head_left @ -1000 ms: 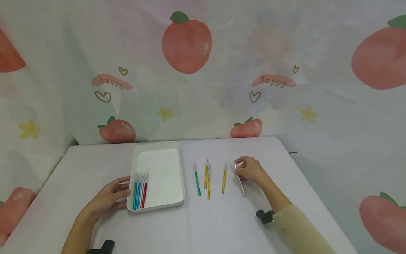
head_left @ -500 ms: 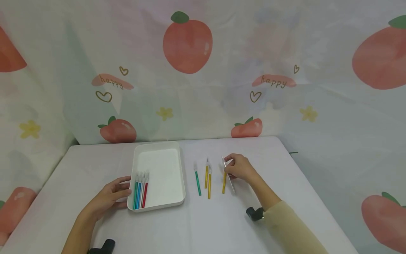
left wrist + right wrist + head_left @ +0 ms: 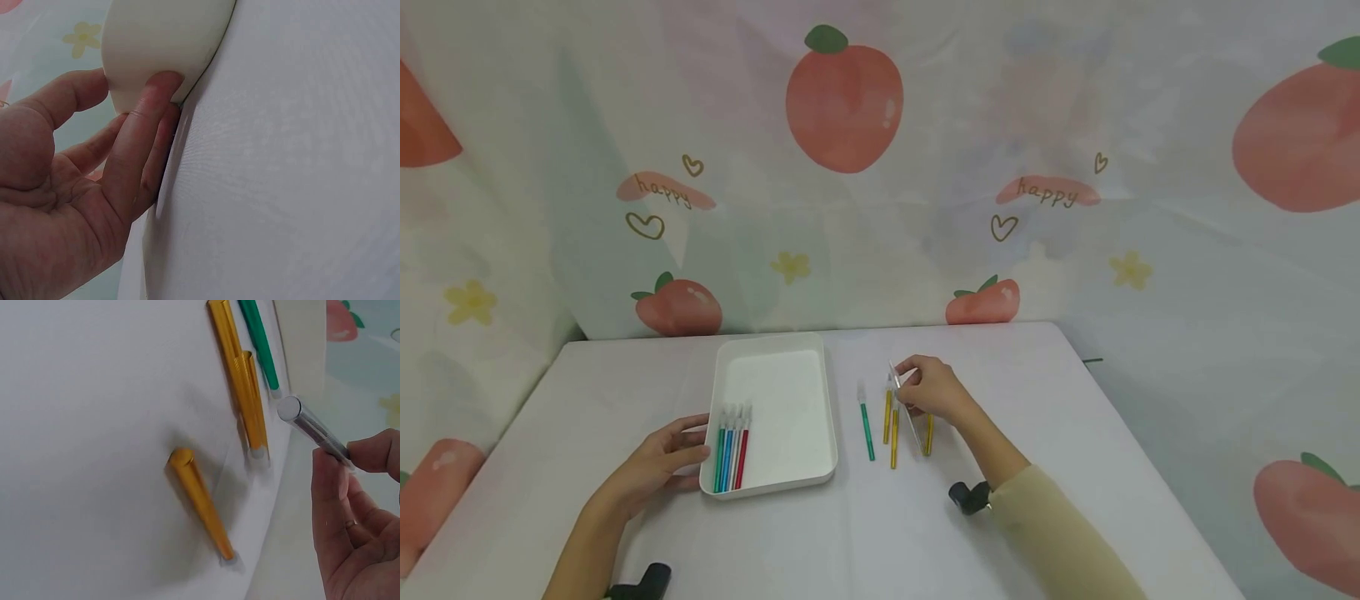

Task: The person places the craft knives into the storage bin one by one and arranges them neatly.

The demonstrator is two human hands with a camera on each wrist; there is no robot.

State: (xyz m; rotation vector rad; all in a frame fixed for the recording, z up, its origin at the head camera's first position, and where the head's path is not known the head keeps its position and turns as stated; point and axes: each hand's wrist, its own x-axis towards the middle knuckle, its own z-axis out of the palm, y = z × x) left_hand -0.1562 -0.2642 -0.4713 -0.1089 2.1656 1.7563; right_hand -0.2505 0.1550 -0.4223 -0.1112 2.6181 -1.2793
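Observation:
My right hand (image 3: 934,390) pinches a silver pen-shaped craft knife (image 3: 312,427) between thumb and fingers, held at a slant above the table. In the head view it passes over the yellow craft knives. Two yellow craft knives (image 3: 894,437) lie side by side under it, and a single yellow craft knife (image 3: 201,506) lies to their right, partly hidden by the hand. Left of these is a green craft knife (image 3: 867,432). My left hand (image 3: 658,462) rests its extended fingers against the left wall of the white tray (image 3: 165,44).
Inside the tray, along its left side, several capped craft knives (image 3: 731,450) in green, blue, silver and red lie in a row. A white cloth covers the table (image 3: 880,533). Behind it hangs a peach-patterned curtain (image 3: 910,233).
My right hand has moved left with the silver craft knife, from right of the single yellow one to over the yellow pair. The left hand and tray have stayed put.

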